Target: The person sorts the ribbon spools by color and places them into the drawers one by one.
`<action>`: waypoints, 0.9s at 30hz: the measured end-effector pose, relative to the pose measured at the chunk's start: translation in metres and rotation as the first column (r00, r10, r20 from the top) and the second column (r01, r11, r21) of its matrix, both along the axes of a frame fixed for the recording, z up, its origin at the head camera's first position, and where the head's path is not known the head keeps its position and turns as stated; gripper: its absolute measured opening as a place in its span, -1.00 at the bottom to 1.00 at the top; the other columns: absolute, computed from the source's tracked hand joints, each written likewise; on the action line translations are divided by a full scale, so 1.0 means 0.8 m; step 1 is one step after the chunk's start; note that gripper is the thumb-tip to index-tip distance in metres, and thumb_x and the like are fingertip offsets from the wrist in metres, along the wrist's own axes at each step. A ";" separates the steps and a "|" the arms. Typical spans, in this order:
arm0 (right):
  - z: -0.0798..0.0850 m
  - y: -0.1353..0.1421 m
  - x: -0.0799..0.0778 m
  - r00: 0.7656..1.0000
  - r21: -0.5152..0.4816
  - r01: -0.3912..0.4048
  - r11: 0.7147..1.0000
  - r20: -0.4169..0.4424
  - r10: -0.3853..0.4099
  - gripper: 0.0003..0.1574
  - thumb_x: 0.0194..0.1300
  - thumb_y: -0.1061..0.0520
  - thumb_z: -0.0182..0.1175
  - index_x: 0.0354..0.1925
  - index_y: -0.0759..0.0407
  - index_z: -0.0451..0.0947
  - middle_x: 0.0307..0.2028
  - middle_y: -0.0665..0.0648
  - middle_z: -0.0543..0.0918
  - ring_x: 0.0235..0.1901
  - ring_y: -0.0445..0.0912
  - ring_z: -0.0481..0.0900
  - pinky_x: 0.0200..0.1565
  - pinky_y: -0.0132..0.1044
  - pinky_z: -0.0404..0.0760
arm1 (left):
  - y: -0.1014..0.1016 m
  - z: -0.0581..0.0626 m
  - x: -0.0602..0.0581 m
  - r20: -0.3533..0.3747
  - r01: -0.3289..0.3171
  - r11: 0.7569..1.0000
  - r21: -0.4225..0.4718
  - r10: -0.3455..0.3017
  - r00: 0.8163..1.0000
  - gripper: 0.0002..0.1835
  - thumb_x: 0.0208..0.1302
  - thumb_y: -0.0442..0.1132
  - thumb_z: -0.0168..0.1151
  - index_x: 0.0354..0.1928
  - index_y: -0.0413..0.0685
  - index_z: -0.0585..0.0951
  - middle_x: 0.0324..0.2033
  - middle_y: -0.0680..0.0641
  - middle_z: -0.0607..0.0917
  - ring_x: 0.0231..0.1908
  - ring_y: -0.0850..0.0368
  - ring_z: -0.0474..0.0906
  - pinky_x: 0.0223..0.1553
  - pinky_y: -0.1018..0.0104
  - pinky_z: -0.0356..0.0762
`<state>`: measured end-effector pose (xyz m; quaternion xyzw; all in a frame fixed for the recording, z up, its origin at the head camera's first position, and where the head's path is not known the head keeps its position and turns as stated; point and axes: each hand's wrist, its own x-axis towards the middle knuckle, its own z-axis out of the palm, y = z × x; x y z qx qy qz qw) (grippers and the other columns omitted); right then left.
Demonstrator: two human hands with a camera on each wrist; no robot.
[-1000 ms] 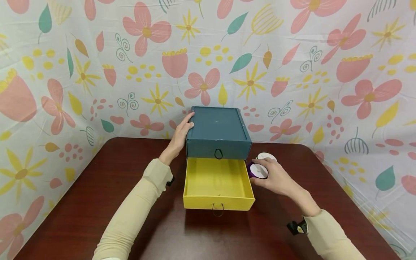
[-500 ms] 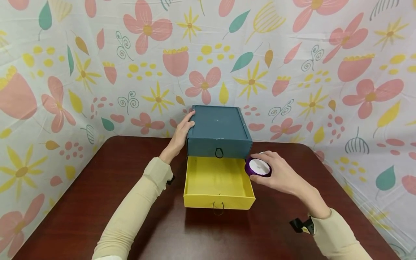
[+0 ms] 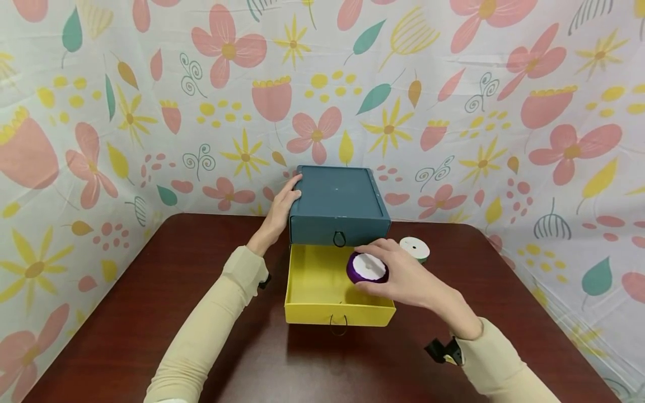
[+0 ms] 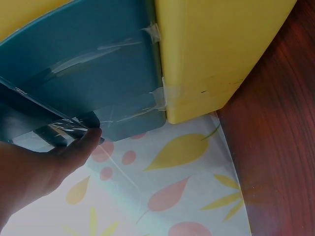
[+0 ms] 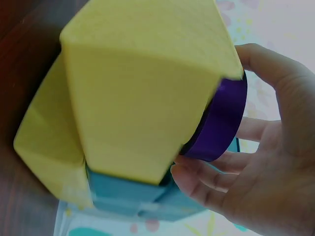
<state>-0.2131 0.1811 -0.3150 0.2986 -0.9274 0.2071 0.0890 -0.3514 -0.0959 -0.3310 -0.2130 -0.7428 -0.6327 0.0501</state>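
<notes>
Left hand (image 3: pixel 277 217) seemingly spread, likely bracing blue box (image 3: pixel 339 193); right hand (image 3: pixel 407 276) pinches purple spool (image 3: pixel 368 267) over yellow drawer (image 3: pixel 308 314).

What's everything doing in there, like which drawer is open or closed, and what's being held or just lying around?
yellow drawer: pulled open
blue drawer: closed
purple spool: held, at the opening of the yellow drawer
right hand: gripping the purple spool
left hand: resting against the left edge of the blue box
white spool: lying on the table, not held
</notes>
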 end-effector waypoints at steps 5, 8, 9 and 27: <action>-0.008 -0.020 -0.004 0.999 0.006 -0.053 0.999 0.000 0.053 -0.22 0.06 -0.21 0.40 0.21 0.03 0.52 0.00 0.04 0.56 -0.07 -0.13 0.44 -0.21 -0.34 0.57 | -0.001 0.002 0.005 -0.008 0.017 1.000 -0.008 -0.017 1.000 -0.42 0.50 0.00 -0.25 0.52 0.22 0.06 0.53 0.06 -0.05 0.53 0.05 -0.16 0.48 -0.08 -0.13; -0.012 -0.028 -0.008 0.998 0.011 -0.064 0.998 -0.008 0.064 -0.23 0.06 -0.21 0.40 0.20 0.03 0.53 0.00 0.05 0.58 -0.08 -0.13 0.46 -0.21 -0.34 0.57 | -0.001 0.013 0.018 -0.007 0.028 0.999 -0.018 -0.029 1.000 -0.41 0.51 -0.06 -0.26 0.53 0.10 0.03 0.54 0.00 -0.07 0.53 0.00 -0.19 0.48 -0.11 -0.17; -0.013 -0.031 -0.009 0.998 0.014 -0.062 0.998 -0.008 0.062 -0.23 0.06 -0.21 0.40 0.20 0.03 0.53 0.00 0.05 0.59 -0.08 -0.13 0.47 -0.21 -0.33 0.58 | -0.001 0.017 0.022 -0.005 0.029 0.999 -0.021 -0.029 1.000 -0.40 0.51 -0.07 -0.26 0.53 0.07 0.03 0.54 -0.02 -0.07 0.53 -0.01 -0.19 0.48 -0.12 -0.16; -0.032 -0.059 -0.028 0.995 0.124 -0.039 0.992 0.093 0.028 -0.17 0.10 -0.20 0.38 0.23 0.20 0.47 0.10 0.21 0.59 0.03 0.05 0.56 0.01 -0.06 0.62 | 0.000 0.000 0.002 -0.008 -0.001 1.000 0.001 0.001 1.000 -0.40 0.47 0.05 -0.22 0.51 0.24 0.09 0.53 0.09 -0.02 0.52 0.06 -0.11 0.48 -0.09 -0.11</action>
